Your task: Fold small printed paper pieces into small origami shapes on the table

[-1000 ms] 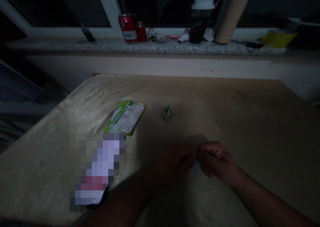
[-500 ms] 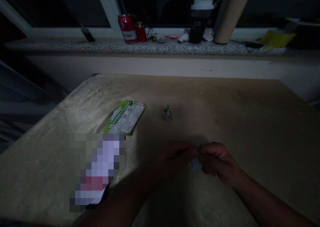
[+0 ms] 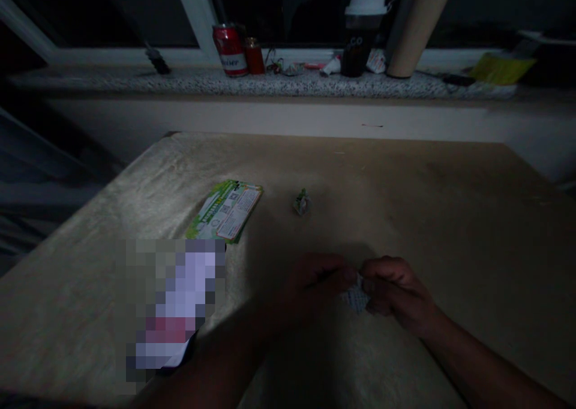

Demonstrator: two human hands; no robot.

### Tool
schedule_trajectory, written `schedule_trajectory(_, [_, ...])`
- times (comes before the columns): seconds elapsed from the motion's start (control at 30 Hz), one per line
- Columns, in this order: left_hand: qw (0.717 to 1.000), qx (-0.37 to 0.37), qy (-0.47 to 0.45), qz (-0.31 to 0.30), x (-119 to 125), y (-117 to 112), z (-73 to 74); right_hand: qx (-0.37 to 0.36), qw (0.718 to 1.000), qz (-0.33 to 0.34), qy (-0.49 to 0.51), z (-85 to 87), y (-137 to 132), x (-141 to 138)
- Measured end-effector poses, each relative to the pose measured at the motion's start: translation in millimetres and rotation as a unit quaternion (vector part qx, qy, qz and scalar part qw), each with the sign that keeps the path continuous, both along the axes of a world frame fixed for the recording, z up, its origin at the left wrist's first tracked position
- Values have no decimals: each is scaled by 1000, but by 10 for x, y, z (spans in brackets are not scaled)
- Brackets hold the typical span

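Over the near middle of the table, my left hand [image 3: 321, 280] and my right hand [image 3: 393, 286] are close together, fingers pinched. Between them is a small pale piece of paper [image 3: 357, 299] with bluish print, its lower part hanging below the fingertips. My left thumb and fingers hold its left side; the right fingers grip its right side. Dim light hides the finer detail. Farther off, beyond my hands, a small crumpled bit of paper [image 3: 302, 204] with green on top rests on the table.
To the left lie green-and-white printed cards [image 3: 229, 211] and a lit phone [image 3: 180, 304], its screen blurred out. On the stone windowsill [image 3: 189, 82] stand a red can [image 3: 230, 50], a red lighter [image 3: 254, 56], a dark lidded cup [image 3: 355, 46] and a cardboard tube [image 3: 418, 31].
My right hand has shifted slightly right, away from the left. More of the printed paper shows between the fingertips. The other things on the table stay where they were.
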State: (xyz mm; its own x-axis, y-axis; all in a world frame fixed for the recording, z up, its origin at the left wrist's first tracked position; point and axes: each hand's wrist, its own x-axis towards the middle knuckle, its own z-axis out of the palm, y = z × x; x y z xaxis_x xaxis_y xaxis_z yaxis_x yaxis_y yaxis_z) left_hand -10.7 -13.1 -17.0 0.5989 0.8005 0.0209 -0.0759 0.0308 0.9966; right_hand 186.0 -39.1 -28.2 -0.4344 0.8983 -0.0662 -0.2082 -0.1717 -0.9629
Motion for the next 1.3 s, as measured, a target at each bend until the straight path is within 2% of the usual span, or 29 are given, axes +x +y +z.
schedule_trajectory(0.13, [1000, -9, -7, -12, -16, 1, 11, -11, 1000, 14, 10, -42, -4, 2])
schedule_trajectory(0.4, [992, -99, -71, -16, 9, -21, -40, -75, 995, 51, 51, -1, 14, -29])
schedule_trajectory(0.53, [991, -115, -67, -8, 14, -11, -63, -52, 997, 54, 35, 17, 25, -24])
schedule_trajectory(0.7, [990, -127, -51, -37, -8, -2, -45, -40, 995, 83, 28, -31, 35, -21])
schedule_trajectory(0.97, [986, -154, -52, -38, 28, 7, -90, -26, 999, 42, 13, 39, -27, -38])
schedule_trajectory(1.17, [990, -124, -53, -25, 0, 3, -97, -30, 997, 65, -34, 49, 18, 11])
schedule_trajectory(1.3, [994, -104, -33, -17, -8, 10, -105, -41, 996, 72, -17, 63, 32, 28])
